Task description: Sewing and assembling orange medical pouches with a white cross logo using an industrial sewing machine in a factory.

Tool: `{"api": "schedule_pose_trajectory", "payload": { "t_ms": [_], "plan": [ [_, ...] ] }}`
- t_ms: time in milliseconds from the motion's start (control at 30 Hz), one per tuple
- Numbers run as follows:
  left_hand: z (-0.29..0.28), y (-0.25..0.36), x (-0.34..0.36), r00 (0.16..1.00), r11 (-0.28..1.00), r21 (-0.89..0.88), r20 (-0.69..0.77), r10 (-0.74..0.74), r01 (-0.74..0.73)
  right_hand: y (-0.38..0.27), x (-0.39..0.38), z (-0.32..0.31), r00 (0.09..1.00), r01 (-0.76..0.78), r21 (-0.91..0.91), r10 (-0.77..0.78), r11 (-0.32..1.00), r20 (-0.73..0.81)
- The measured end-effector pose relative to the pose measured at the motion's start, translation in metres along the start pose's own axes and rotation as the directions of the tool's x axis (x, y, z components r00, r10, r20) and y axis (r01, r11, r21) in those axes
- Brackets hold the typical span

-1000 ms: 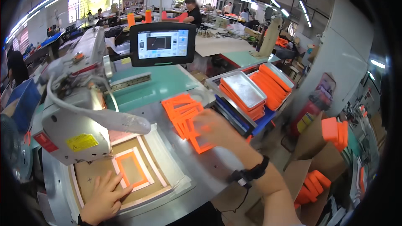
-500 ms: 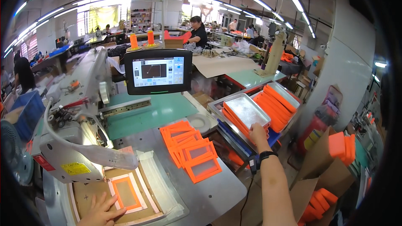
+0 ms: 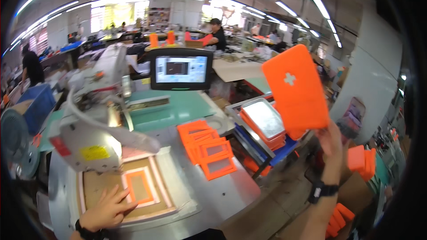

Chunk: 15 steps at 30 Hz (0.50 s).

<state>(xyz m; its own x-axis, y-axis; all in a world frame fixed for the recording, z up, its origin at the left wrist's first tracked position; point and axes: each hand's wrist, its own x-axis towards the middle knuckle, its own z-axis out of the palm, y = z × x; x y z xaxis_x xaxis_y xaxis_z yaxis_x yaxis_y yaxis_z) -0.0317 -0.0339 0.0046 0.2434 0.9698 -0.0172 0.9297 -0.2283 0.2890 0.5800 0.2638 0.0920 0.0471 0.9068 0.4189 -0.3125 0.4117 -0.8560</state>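
My left hand (image 3: 108, 210), fingers spread, lies at the left of the sewing template (image 3: 95, 191). Its fingertips reach the edge of an orange rectangular frame piece (image 3: 147, 190) set in the template's white-bordered window. At the right, my right hand (image 3: 330, 141) grips the lower edge of an orange first-aid case shell (image 3: 296, 90) with rounded corners and a white cross, held up in the air. Below and left of it, a stack of similar orange shells with silvery insides (image 3: 263, 118) sits on a tray (image 3: 249, 136).
The sewing machine head (image 3: 91, 146) overhangs the template. A lit control screen (image 3: 180, 69) stands behind. Overlapping orange frames with clear windows (image 3: 218, 169) lie on the metal table (image 3: 222, 204). A cardboard box (image 3: 356, 195) stands at the right, orange pieces by it. Other people work farther back.
My right hand has lifted a shell off the stack and raised it to the right, its orange side with the cross now showing. My left hand stays on the template. The view has shifted slightly.
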Motion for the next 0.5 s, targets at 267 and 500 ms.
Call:
{"api": "schedule_pose_trajectory", "payload": {
  "t_ms": [267, 500],
  "plan": [
    [-0.059, 0.073, -0.060, 0.863, 0.889, -0.450, -0.416, -0.286, 0.077, -0.064, -0.139, 0.112, 0.918, 0.269, -0.453, -0.084, 0.850, 0.388],
    [-0.091, 0.129, -0.140, 0.914, 0.968, -0.216, -0.353, -0.199, 0.127, -0.025, -0.171, 0.283, 0.371, 0.453, -0.259, 0.083, 0.853, 0.925]
  ]
}}
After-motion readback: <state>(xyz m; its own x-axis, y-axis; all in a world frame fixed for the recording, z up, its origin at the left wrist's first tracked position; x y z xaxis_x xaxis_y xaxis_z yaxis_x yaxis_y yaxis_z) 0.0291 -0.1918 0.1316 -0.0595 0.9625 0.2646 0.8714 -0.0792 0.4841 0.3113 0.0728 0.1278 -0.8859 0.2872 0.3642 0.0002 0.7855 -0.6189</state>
